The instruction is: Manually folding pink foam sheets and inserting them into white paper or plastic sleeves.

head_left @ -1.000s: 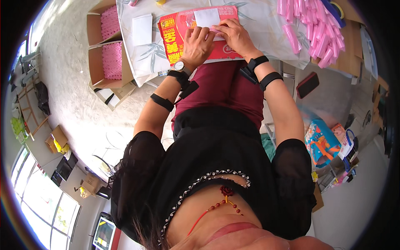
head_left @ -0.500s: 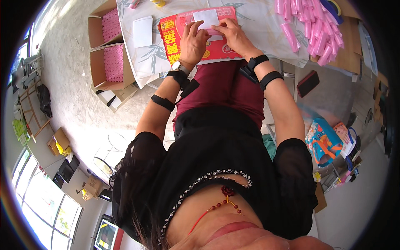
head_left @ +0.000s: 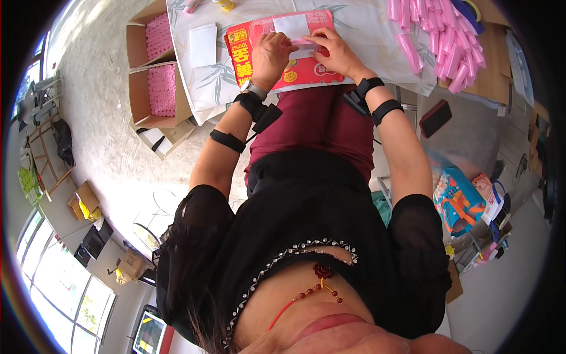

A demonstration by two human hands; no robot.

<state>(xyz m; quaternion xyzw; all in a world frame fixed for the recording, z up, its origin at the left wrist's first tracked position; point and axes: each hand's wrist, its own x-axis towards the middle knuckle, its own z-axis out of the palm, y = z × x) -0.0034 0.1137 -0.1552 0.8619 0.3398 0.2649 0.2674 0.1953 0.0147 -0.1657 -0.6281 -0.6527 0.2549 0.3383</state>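
Note:
Over a red printed sheet (head_left: pixel 318 75) at the table's near edge, my hands work close together. A small pink roll (head_left: pixel 303 42) lies between them on white paper (head_left: pixel 291 25). At its left end, the fingers of my left hand (head_left: pixel 271 58) are bent and pinched together. My right hand (head_left: pixel 337 52) pinches the other end between thumb and forefinger. The fingertips partly cover the roll. A stack of white paper sheets (head_left: pixel 203 46) lies left of the red sheet.
A heap of pink rolls (head_left: pixel 451 44) covers the table's right end, beside a blue tape roll (head_left: pixel 470 12). Two cardboard boxes (head_left: pixel 137 88) of pink pieces stand at the left. A dark phone (head_left: pixel 436 118) and a blue bag (head_left: pixel 457 197) are on the right.
My left fingers have curled in toward the pink roll's left end. My right hand has shifted slightly, with its fingers more spread. The red sheet has moved slightly rightward.

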